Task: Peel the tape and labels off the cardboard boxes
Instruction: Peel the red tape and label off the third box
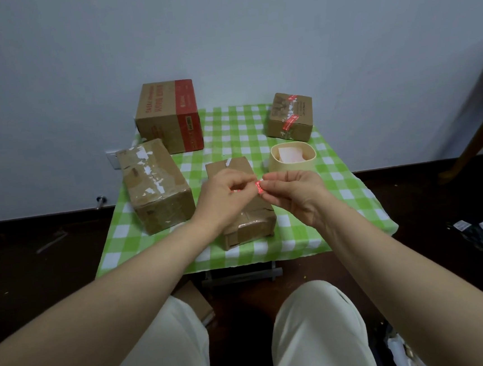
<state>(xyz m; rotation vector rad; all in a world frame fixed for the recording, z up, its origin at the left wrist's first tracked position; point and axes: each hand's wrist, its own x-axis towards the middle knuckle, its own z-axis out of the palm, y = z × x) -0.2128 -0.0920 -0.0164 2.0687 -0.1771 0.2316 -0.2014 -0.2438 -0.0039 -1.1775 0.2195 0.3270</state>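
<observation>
wall (220, 24) pale grey | floor (36, 259) dark | small table (242, 276) wears green-and-white checked cloth (353, 202) | wall socket (112, 160) low left | slanted wooden leg (476, 139) right

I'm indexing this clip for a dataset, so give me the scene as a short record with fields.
surface: table with green checked cloth
boxes: red-banded box, long box, centre box, back-right box
left hand: pinches red tape above the centre box
right hand: pinches the same red tape
beige tub: right of the centre box, paper inside
tape remaining: back-right box bears red printed strips
</observation>
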